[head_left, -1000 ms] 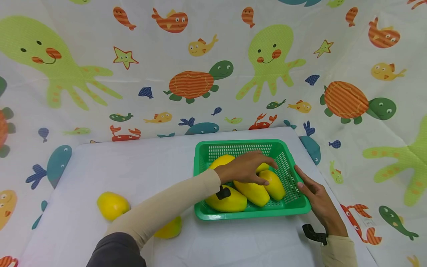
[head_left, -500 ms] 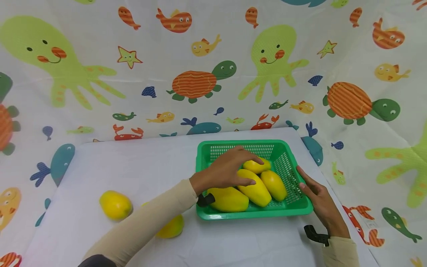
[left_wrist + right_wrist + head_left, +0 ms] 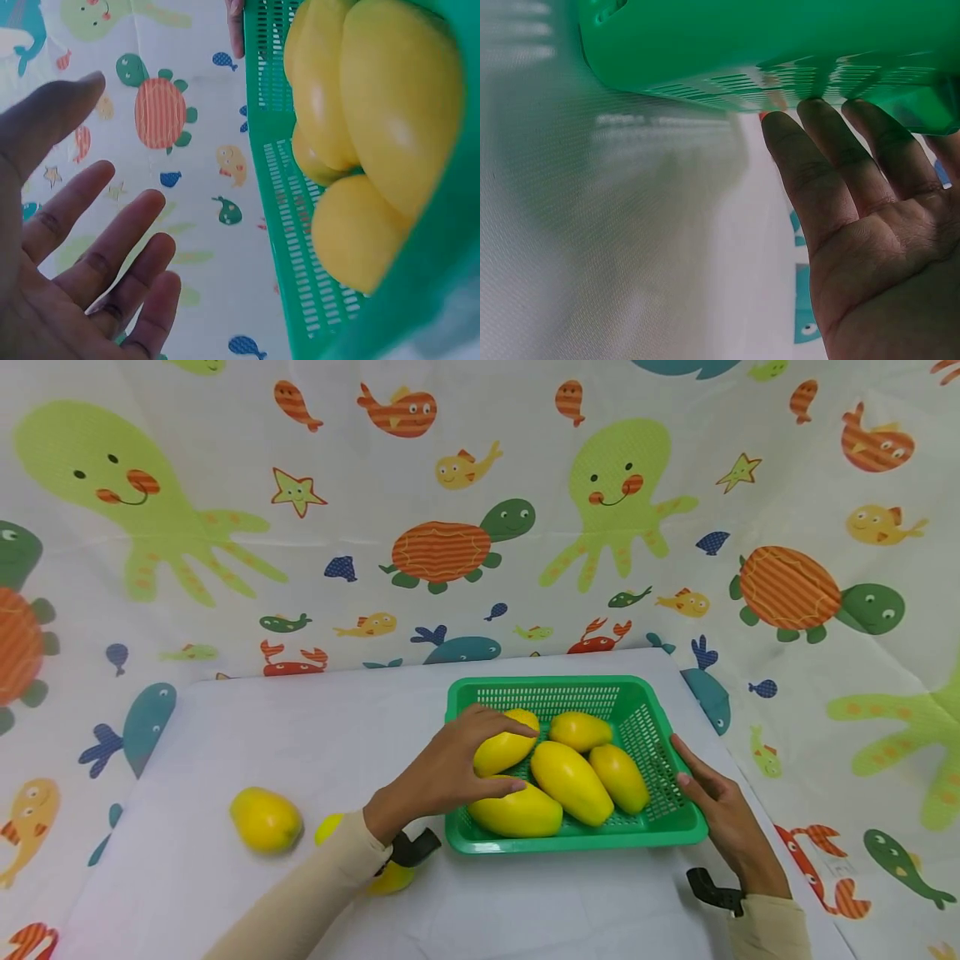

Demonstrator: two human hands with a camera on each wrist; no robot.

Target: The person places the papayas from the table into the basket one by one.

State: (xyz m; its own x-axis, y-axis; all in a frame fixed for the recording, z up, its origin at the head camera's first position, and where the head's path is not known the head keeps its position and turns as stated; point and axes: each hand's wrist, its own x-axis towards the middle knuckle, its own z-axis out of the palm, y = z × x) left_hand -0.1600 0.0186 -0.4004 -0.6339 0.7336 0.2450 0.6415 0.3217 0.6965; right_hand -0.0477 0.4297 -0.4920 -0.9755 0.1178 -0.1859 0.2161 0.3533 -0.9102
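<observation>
A green mesh basket [image 3: 573, 841] on the white-covered table holds several yellow mangoes [image 3: 572, 782]. My left hand [image 3: 442, 760] is over the basket's left side, fingers spread and nothing in them; from above it overlaps two of the mangoes. In the left wrist view the empty left hand [image 3: 90, 247] appears apart from the basket [image 3: 270, 225]. At the basket's right side, my right hand [image 3: 720, 806] rests its thumb at the rim. The right wrist view has the fingers [image 3: 802, 165] of that hand nearly straight, tips against the outer wall.
One loose mango [image 3: 266, 820] lies on the table at the left. Other yellow fruit [image 3: 392, 878] lies partly hidden beneath my left wrist and sleeve [image 3: 315, 881]. A sea-animal printed sheet [image 3: 480, 460] hangs behind the table and along its sides.
My left hand has drawn back leftward from the middle of the basket, uncovering the mangoes below it. My right hand stays at the basket's right rim. The view shifts slightly.
</observation>
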